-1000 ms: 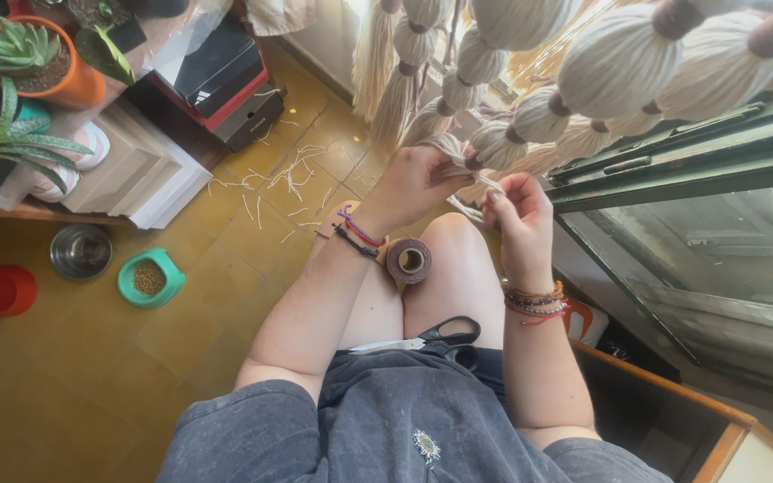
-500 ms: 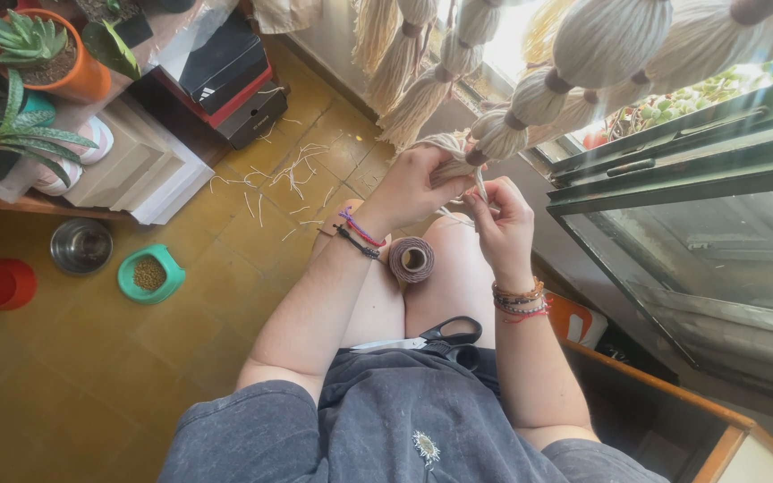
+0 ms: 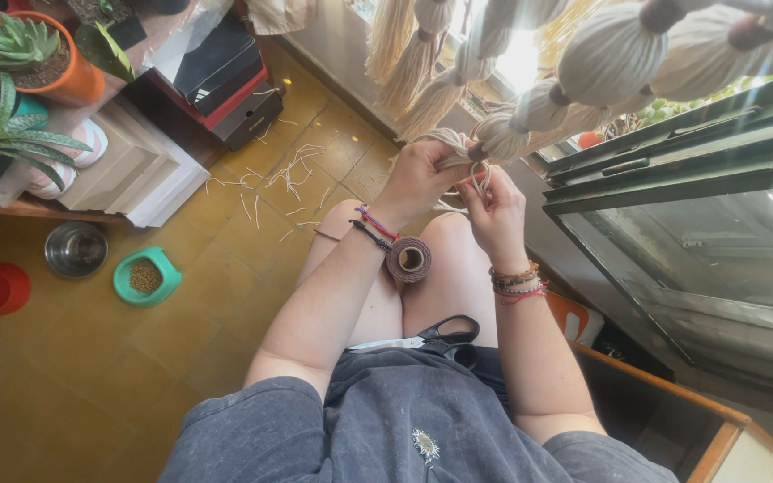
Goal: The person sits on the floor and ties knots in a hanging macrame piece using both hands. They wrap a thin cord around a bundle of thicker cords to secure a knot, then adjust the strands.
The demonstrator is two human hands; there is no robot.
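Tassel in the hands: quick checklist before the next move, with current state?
1. Both hands on the work: ok. The left hand and the right hand meet at the cream tassel.
2. Grip on the cord: cannot tell. Fingers hide how the thread is held.
3. Spool of brown cord within reach: ok, it lies between the knees, just under the left wrist.
4. Scissors within reach: ok, on the lap, touched by neither hand.
5. Neighbouring tassels out of the way: not ok, they hang right against the hands.
6. Floor: not ok, thread offcuts lie scattered near the feet.
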